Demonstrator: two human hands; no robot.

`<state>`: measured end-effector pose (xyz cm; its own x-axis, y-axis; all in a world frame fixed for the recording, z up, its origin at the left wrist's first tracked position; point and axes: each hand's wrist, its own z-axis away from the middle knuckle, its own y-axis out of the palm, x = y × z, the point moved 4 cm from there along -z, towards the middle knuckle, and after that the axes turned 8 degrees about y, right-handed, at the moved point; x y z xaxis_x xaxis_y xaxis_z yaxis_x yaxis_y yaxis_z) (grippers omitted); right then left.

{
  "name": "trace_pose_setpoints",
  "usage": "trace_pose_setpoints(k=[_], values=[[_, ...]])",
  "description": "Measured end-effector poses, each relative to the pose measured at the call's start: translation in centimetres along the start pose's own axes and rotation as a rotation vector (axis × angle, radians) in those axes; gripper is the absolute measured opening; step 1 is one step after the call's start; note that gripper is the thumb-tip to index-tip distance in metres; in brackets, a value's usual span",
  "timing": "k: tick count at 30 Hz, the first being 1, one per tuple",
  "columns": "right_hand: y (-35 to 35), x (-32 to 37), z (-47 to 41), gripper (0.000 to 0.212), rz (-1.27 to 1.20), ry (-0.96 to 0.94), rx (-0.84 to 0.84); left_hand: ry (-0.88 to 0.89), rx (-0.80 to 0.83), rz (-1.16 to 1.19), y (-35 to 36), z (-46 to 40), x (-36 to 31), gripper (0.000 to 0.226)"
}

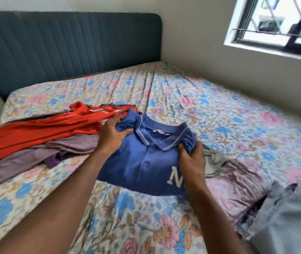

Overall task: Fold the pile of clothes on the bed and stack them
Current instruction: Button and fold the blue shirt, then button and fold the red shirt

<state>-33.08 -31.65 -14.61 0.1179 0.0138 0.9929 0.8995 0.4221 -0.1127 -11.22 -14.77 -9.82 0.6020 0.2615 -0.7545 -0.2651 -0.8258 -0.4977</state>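
While both hands grip the shirt's shoulders, the job is to keep the fold square and set it down flat.

Left to right:
- Unfolded pile at 9 o'clock of the shirt: loose orange-red jersey with white stripes on top, crumpled mauve-grey cloth garment under it, a dark purple scrap poking out below. All still to do.
- Left hand: fingers curled round the bunched left shoulder of the blue cotton polo shirt with white-piped collar and white letter N, thumb on top.
- Shirt sits mid-bed on the floral cotton bedsheet, collar at 12 o'clock, hem toward the person. Looks folded to a rectangle; can't tell if the lower edge is touching the sheet.
- Right hand: pinching the right shoulder, fingers wrapped over the fabric.
- At 3–4 o'clock: folded pinkish-mauve satin cloth with a grey garment on it — likely the stack.

Advice: keep both shoulders level, equal tension, sleeves tucked behind. Land it on the stack collar aligned, then smooth outward.
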Motion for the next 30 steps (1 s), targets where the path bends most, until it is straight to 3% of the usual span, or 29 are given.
trace_pose_setpoints(k=[6, 11, 13, 18, 22, 25, 27, 30], values=[[-7.7, -3.0, -8.1, 0.016, 0.09, 0.119, -0.245, 0.09, 0.186, 0.085, 13.1, -6.2, -4.5, 0.045], [-9.8, -9.9, -9.4, 0.041, 0.337, 0.235, -0.344, 0.012, 0.423, 0.02, 21.6, -2.6, -0.9, 0.034], [-9.4, -10.6, -9.2, 0.039, 0.372, 0.244, -0.381, 0.038, 0.457, -0.055, 22.6, -0.8, 0.6, 0.027], [-8.6, -8.9, -8.3, 0.04, 0.417, 0.18, -0.391, 0.082, 0.433, -0.057, 21.5, 0.6, 0.9, 0.024], [-7.8, -6.5, -7.4, 0.062, 0.803, -0.051, -0.437, 0.12, 0.414, -0.044, 18.9, 0.3, 0.3, 0.023], [-6.1, -4.2, -7.0, 0.057, 0.862, -0.128, -0.446, 0.074, 0.35, 0.006, 15.7, 0.1, 0.7, 0.014], [-2.9, -2.3, -6.4, 0.044, 0.838, -0.244, -0.355, 0.027, 0.295, 0.038, 13.4, 0.0, 1.4, 0.011], [4.5, -1.0, -5.9, 0.026, 0.786, -0.343, -0.07, -0.056, 0.206, 0.036, 9.9, -0.3, 3.1, 0.01]])
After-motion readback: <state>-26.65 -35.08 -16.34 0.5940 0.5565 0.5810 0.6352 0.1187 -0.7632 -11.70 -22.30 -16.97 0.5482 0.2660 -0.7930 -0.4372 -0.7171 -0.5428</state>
